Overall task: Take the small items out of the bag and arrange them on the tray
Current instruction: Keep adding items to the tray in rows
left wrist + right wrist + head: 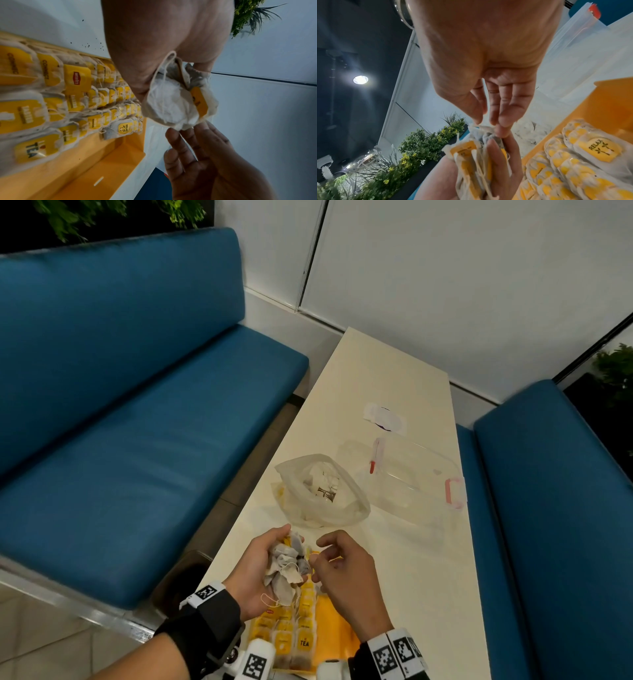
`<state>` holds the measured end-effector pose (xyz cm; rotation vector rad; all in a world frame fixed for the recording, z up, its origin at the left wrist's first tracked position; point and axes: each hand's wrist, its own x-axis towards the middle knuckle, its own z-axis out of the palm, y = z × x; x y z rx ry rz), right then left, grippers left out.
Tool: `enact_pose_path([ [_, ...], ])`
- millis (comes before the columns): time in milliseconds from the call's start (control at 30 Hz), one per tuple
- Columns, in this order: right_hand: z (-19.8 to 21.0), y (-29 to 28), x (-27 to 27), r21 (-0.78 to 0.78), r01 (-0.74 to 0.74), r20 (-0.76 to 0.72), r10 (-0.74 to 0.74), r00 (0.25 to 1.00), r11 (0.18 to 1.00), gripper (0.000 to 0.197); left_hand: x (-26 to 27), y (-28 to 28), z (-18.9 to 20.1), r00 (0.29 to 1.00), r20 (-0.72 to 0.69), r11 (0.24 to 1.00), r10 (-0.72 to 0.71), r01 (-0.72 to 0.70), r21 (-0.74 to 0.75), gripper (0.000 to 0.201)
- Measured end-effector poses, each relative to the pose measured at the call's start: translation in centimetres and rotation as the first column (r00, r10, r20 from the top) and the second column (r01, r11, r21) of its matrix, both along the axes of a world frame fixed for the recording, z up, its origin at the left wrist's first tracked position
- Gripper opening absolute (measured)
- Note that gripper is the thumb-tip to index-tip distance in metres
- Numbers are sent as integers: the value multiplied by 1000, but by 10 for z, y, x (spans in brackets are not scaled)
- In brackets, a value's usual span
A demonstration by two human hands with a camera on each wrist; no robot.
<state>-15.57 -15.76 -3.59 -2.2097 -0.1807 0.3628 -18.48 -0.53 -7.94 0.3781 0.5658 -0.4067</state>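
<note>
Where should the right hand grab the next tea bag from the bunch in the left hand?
Pinch a free paper corner at the fingertip end of the bunch of tea bags, coming from the right hand side. The left hand covers the far side, and loose strings tangle the middle.

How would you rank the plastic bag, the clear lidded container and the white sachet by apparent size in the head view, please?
1. Clear lidded container
2. Plastic bag, close to it in size, so this order is unsure
3. White sachet, plainly smallest, though farthest from the camera
</note>
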Motion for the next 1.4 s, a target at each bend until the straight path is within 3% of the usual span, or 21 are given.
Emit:
enact_pose_path([
  [200,9,0,2,1,-31,-20,31,999,1000,30,2,2,-1,1000,-10,1000,-3,4,28,35],
  [300,3,1,5,-61,-58,26,60,998,996,22,2,1,1,1000,6,1000,-24,24,18,37],
  [567,9,-11,14,-65,-57,59,61,996,996,28,1,8,-4,999,36,999,-28,27,27,38],
  [867,21,-18,17,-34,-23,1,23,1000,999,22,-1,14,-7,999,18,999,-28,27,37,35],
  [1033,31,-21,18,58,-60,-69,64,996,997,19,-1,16,-7,1000,12,999,-18,17,43,35],
  [1100,25,-26,24,9,-79,-108,80,991,997,18,-1,14,-10,999,20,998,-33,32,54,32],
  [1200,6,-35,28,-194,-142,-199,103,975,971,18,-1,11,-14,999,29,993,-43,40,110,30],
  [1267,-1,-40,27,-229,-148,-237,93,967,962,12,-1,11,-16,998,40,988,-55,49,147,31],
  [1400,-7,-45,25,-276,-140,-223,78,972,951,27,0,13,-17,997,46,984,-56,48,173,31],
])
